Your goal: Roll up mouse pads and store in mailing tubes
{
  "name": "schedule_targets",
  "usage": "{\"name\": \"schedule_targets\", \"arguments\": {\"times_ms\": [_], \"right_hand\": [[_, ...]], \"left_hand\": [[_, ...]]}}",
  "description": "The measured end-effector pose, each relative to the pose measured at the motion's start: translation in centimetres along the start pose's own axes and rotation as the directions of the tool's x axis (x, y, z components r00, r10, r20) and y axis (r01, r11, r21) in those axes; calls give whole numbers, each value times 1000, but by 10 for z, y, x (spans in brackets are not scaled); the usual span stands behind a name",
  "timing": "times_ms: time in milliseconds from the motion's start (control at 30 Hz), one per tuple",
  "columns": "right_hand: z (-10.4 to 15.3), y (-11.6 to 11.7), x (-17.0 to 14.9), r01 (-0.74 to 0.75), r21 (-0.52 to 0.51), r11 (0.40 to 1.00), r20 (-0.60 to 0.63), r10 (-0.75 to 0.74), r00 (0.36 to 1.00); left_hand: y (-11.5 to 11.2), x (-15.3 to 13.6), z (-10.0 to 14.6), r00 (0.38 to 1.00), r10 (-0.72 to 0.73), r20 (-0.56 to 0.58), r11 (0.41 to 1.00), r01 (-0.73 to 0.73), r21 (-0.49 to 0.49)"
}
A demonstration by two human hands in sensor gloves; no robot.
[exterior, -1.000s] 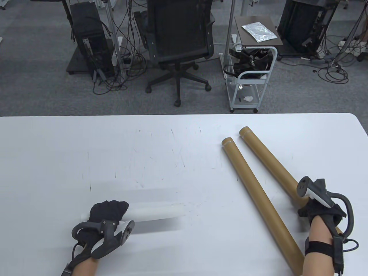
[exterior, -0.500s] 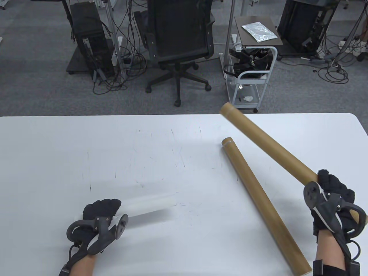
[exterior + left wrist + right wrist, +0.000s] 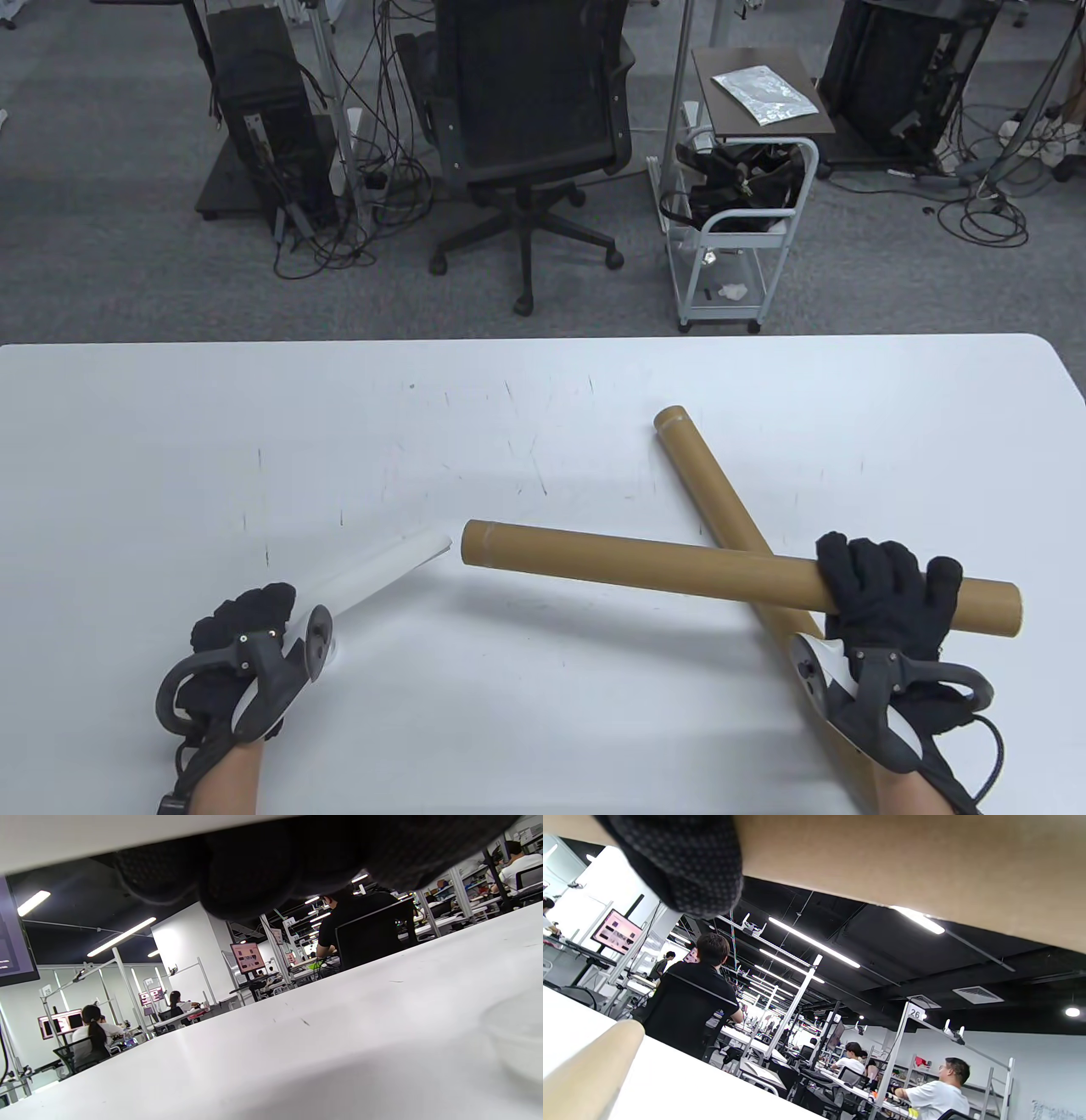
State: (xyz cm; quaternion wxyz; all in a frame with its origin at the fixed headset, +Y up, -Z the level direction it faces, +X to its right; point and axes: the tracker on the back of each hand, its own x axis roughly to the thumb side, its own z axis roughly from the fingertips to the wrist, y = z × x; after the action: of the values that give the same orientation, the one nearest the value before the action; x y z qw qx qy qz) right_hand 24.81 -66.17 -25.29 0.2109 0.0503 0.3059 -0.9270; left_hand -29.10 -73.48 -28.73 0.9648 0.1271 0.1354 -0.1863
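Past the far edge of my white bench (image 3: 254,407) a black office chair (image 3: 530,127) stands on grey carpet (image 3: 102,238), with a black computer tower (image 3: 254,93) and a tangle of cables (image 3: 339,229) to its left. To the chair's right is a small white cart (image 3: 738,246) with dark gear in its upper basket, and just behind it a brown side table (image 3: 755,127) carries a crinkled silver bag (image 3: 764,95). From my wrist views I see people seated at other desks, among them one in a black shirt (image 3: 693,997), and pink-lit monitors (image 3: 247,957) under long ceiling lights (image 3: 814,942).
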Motion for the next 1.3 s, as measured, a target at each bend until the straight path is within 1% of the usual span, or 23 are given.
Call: {"name": "schedule_targets", "arguments": {"times_ms": [133,367,433,533,600,667,733,800,867,900,1000,1067,1133,1167,1233,1300], "right_hand": [[3,8,-5,32,48,998,5,-32,999],[5,12,0,11,66,998,31,-13,999],[4,13,-2,0,81,997,32,-2,999],[3,23,-7,11,129,992,22,-14,1000],[3,28,-8,15,156,988,22,-19,1000],[3,31,-6,52,197,979,48,-62,997],[4,29,-1,78,221,972,95,-101,990],[6,22,5,111,217,970,143,-143,979],[10,14,14,116,181,977,194,-151,969],[12,7,22,107,129,986,224,-134,965],[14,-4,34,63,22,998,264,-66,962],[14,-8,34,26,-18,999,261,-20,965],[14,-5,30,32,2,999,251,-31,968],[14,-2,27,35,21,999,239,-39,970],[12,2,21,15,42,999,218,-24,976],[11,6,17,17,64,998,198,-29,980]], "left_hand": [[5,8,4,999,-25,42,999,24,26],[9,14,10,995,-18,95,998,12,57],[8,13,10,992,10,123,999,-16,47],[0,9,11,967,85,239,996,-80,-31],[-3,10,13,950,130,283,991,-117,-62],[3,15,16,936,166,311,986,-158,-53],[11,21,19,924,191,332,981,-192,-29],[19,29,23,905,228,359,971,-237,-18],[26,34,28,891,245,382,965,-261,-11],[30,39,31,879,251,405,963,-269,-13],[36,51,38,845,263,466,962,-267,-59],[37,56,40,835,263,484,963,-254,-86],[37,56,39,817,283,502,958,-261,-117],[37,57,38,790,342,508,940,-290,-182],[39,58,39,737,444,510,896,-345,-280],[43,61,42,712,486,507,872,-362,-329]]}}
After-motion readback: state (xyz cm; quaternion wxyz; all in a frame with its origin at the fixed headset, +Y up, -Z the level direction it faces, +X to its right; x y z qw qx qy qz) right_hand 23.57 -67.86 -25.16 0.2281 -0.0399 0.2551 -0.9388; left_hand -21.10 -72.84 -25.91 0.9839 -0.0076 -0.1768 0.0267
